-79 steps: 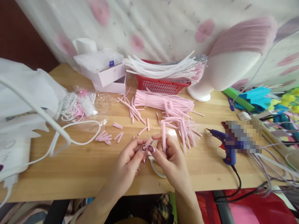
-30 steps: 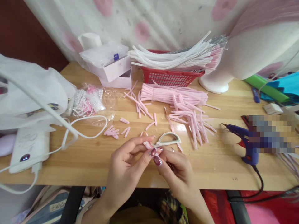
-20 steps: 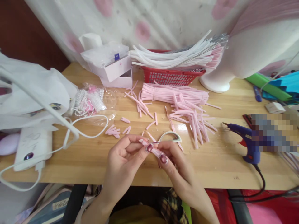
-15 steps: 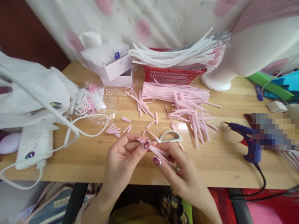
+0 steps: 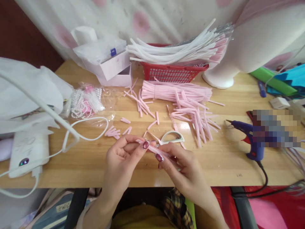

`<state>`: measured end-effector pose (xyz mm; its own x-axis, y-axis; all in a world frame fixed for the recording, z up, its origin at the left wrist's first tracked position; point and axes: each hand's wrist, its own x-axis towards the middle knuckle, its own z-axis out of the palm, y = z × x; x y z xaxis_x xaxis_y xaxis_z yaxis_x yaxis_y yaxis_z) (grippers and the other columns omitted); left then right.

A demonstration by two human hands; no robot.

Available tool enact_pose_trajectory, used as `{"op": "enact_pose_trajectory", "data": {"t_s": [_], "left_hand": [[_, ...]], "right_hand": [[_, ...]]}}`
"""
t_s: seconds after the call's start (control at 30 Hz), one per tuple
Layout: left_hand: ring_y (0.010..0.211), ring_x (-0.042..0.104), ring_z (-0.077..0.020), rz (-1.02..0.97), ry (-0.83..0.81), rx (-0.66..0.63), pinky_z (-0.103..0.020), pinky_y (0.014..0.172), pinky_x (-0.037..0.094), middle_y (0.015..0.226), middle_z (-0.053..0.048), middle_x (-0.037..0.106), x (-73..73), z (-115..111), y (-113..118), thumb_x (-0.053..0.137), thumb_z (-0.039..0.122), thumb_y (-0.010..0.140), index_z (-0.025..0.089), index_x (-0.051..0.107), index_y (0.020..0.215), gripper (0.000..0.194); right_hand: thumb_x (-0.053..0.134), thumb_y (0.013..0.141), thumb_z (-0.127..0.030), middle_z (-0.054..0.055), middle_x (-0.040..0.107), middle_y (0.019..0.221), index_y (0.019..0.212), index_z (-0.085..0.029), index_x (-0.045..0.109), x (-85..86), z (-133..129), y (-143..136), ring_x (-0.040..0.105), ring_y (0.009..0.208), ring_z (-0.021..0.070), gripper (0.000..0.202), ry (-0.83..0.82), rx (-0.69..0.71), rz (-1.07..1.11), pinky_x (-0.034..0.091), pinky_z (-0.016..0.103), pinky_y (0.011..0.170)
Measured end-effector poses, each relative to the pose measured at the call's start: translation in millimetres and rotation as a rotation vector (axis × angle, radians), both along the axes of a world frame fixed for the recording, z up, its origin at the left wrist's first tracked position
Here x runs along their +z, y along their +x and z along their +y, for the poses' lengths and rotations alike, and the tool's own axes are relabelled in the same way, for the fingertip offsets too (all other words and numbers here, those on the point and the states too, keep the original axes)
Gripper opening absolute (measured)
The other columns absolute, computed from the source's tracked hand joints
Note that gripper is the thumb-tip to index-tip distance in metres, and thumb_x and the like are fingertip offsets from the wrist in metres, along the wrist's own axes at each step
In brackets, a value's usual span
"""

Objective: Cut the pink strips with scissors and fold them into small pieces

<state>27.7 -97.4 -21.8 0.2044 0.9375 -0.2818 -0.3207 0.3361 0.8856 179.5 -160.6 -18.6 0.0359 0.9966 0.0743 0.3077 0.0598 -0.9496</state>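
Note:
My left hand (image 5: 125,159) pinches one end of a pink fuzzy strip (image 5: 152,148) between thumb and fingers. My right hand (image 5: 182,165) is closed on the same strip farther to the right, its thumb pressed along it. Just beyond the fingers lie scissors (image 5: 183,138), with one pale handle loop showing and the blades mostly hidden, and a pink measuring tape (image 5: 175,125). Short cut pink pieces (image 5: 113,131) rest left of the hands. Bent pink strips (image 5: 199,124) and a tied pink bundle (image 5: 176,90) lie behind.
A red basket (image 5: 171,73) of white and pink stems stands at the back. White boxes (image 5: 115,65) and bagged pearl beads (image 5: 87,101) are at left, near a power bank (image 5: 30,152) with a cable. A blue glue gun (image 5: 256,149) lies at right, before a white mannequin (image 5: 221,74).
My right thumb has come down onto the strip, closing the gap under it. The whole view has shifted slightly, so objects on the table appear a little higher and farther left.

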Motion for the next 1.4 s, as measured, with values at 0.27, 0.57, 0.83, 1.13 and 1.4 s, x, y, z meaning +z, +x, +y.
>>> {"op": "enact_pose_trajectory", "data": {"t_s": [0.27,0.57,0.83,1.13,1.4], "left_hand": [[0.075,0.078,-0.0187,-0.071,-0.025,-0.088,-0.021,0.074,0.061,0.071,-0.003,0.079,-8.0,8,-2,0.088,0.028,0.071,0.016,0.067,0.078,0.026],[0.075,0.078,-0.0173,-0.081,0.020,-0.137,-0.021,0.074,0.062,0.072,-0.002,0.080,-14.1,11,-6,0.086,0.025,0.073,0.017,0.068,0.079,0.020],[0.075,0.078,-0.0164,-0.087,0.002,-0.109,-0.019,0.073,0.061,0.073,-0.001,0.080,-13.5,9,-3,0.086,0.026,0.074,0.017,0.068,0.078,0.020],[0.075,0.077,-0.0140,-0.108,0.024,-0.251,-0.018,0.076,0.059,0.074,-0.001,0.080,-14.5,19,-10,0.086,0.023,0.074,0.018,0.070,0.079,0.017],[0.076,0.078,-0.0188,-0.036,0.033,-0.292,-0.024,0.076,0.061,0.078,-0.005,0.081,-16.2,23,-13,0.085,0.026,0.074,0.017,0.070,0.084,0.020]], "right_hand": [[0.064,0.091,-0.023,-0.003,0.065,0.079,0.098,-0.021,0.064,3.0,2,1,0.055,0.066,0.0112,0.008,-0.021,-0.007,0.007,0.043,0.022,0.062],[0.059,0.095,-0.027,-0.003,0.057,0.072,0.095,-0.019,0.064,3.2,2,3,0.049,0.062,0.0107,0.009,-0.072,-0.001,0.069,0.037,0.023,0.054],[0.058,0.097,-0.032,-0.002,0.056,0.072,0.098,-0.019,0.064,-2.3,3,3,0.046,0.060,0.0105,0.014,-0.117,0.004,0.175,0.034,0.023,0.054],[0.048,0.103,-0.034,-0.003,0.060,0.064,0.082,-0.020,0.062,1.0,7,13,0.053,0.066,0.0124,0.029,-0.212,0.072,0.409,0.040,0.026,0.070],[0.050,0.100,-0.039,0.000,0.064,0.074,0.091,-0.020,0.068,-3.0,6,16,0.060,0.069,0.0153,0.028,-0.283,0.041,0.476,0.046,0.027,0.067]]}}
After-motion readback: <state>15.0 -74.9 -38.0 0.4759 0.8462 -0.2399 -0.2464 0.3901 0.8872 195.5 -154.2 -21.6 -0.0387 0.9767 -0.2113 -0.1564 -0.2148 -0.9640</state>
